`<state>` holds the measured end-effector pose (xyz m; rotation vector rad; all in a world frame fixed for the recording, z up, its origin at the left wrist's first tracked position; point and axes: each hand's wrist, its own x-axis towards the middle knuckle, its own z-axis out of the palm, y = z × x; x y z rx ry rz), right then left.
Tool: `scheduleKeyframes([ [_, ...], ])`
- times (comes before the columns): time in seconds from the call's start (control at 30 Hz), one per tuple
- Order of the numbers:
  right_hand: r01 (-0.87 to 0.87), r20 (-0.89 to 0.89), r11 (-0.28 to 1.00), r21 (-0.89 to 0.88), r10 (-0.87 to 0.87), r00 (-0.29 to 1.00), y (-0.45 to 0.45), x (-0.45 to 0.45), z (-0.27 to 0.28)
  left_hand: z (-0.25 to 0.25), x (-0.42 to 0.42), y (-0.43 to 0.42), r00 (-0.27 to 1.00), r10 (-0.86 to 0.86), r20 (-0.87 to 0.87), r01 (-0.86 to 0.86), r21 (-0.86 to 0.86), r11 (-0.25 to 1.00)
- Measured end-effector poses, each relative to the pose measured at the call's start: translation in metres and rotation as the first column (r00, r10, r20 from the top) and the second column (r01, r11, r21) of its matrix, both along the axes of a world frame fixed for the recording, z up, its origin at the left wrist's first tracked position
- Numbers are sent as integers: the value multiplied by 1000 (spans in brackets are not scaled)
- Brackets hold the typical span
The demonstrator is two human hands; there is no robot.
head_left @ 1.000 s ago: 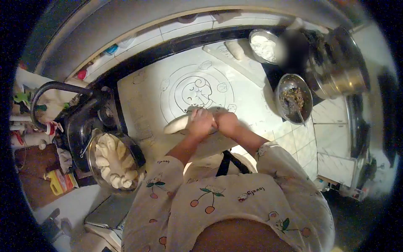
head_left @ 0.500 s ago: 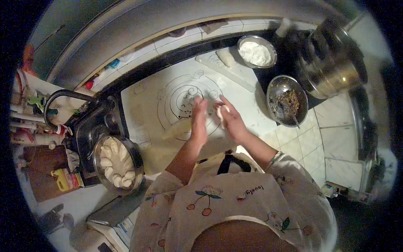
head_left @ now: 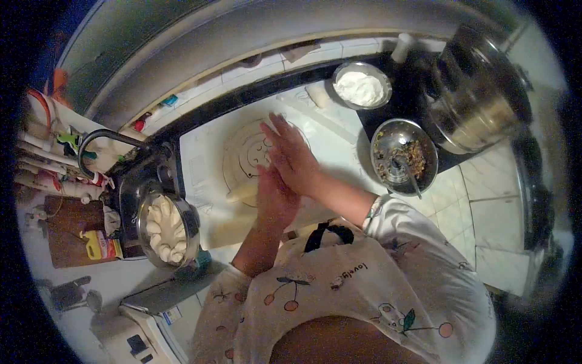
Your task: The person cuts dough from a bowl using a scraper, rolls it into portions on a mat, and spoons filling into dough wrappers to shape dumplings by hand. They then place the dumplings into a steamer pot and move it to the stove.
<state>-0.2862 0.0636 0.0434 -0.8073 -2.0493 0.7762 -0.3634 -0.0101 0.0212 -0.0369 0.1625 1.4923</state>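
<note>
My right hand [head_left: 294, 159] lies across my left hand [head_left: 276, 197], palm against palm, above the printed mat. The fingers of my right hand are stretched out; those of my left are partly hidden. The white piece of dough seen in my right hand a moment ago is now hidden between the palms. Just left of my hands, a pale, yellowish stick-like roll [head_left: 242, 191] rests on the white mat [head_left: 206, 136], which has circles and a cartoon drawn on it.
Shaped pale dough pieces [head_left: 163, 224] fill a metal pot [head_left: 195, 242] at left, beside the sink [head_left: 130, 194]. A bowl of white flour [head_left: 362, 88] and a bowl of chopped filling [head_left: 415, 158] with a spoon stand right. A white board [head_left: 321, 115] and large steel pot [head_left: 479, 97] are behind.
My hands, apart before, have come together. My right hand has swung left over my left hand, and the dough piece it held has gone from sight. The view has shifted slightly.
</note>
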Motion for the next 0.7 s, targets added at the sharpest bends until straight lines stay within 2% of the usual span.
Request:
scheduleKeyframes([
  [0.03,-8,22,982,-187,13,1000,-7,1,-4,10,-4,-4,900,-19,435,1,40,999],
  [0.1,-51,166,998,25,46,985,-37,11,5,10,3,3,590,-10,807,-57,54,997],
  [0.13,-15,159,1000,18,12,987,-40,3,-4,1,10,3,560,50,827,-105,11,994],
  [0.2,56,146,998,3,-56,988,-43,-12,-22,-1,10,3,895,63,442,-112,84,990],
  [0.23,42,85,996,79,-49,995,-24,-6,-10,11,5,3,996,38,-86,-24,166,986],
  [0.27,9,119,999,32,-12,993,-20,-5,-16,19,1,3,805,38,-592,94,191,977],
  [0.3,-23,152,1000,-16,25,988,-16,-4,-22,17,-4,8,816,79,-573,48,204,978],
  [0.33,-18,223,1000,9,16,975,-19,-4,-17,1,-1,10,997,75,12,-76,172,982],
  [0.37,-14,294,1000,18,8,956,-27,-3,-11,-22,7,7,800,87,594,-156,65,986],
  [0.4,-5,359,1000,25,-4,933,-35,-4,-5,-21,11,5,738,94,669,-160,38,986],
  [0.43,-17,322,999,37,4,947,-37,-2,-3,-18,15,3,668,103,737,-163,9,987],
  [0.47,-28,285,998,49,13,959,-38,0,-1,-12,13,5,913,93,397,-136,81,987],
  [0.5,-54,141,996,73,44,989,-26,11,0,5,12,9,997,81,-14,-79,135,988],
  [0.53,-73,-7,992,106,74,997,-18,17,1,14,7,11,902,72,-425,-1,164,986],
  [0.57,-53,-152,993,107,69,986,-26,15,-13,13,-4,6,920,1,-391,-1,0,1000],
  [0.6,-49,-159,998,33,54,986,-32,17,-25,4,-14,6,837,13,-547,-17,-3,1000],
  [0.67,-40,-162,992,-123,20,987,-41,30,-49,-33,-34,7,601,23,-799,-49,-7,999],
  [0.7,19,-160,983,-180,-48,986,-31,36,-63,-52,-45,10,454,29,-890,-66,-1,998],
])
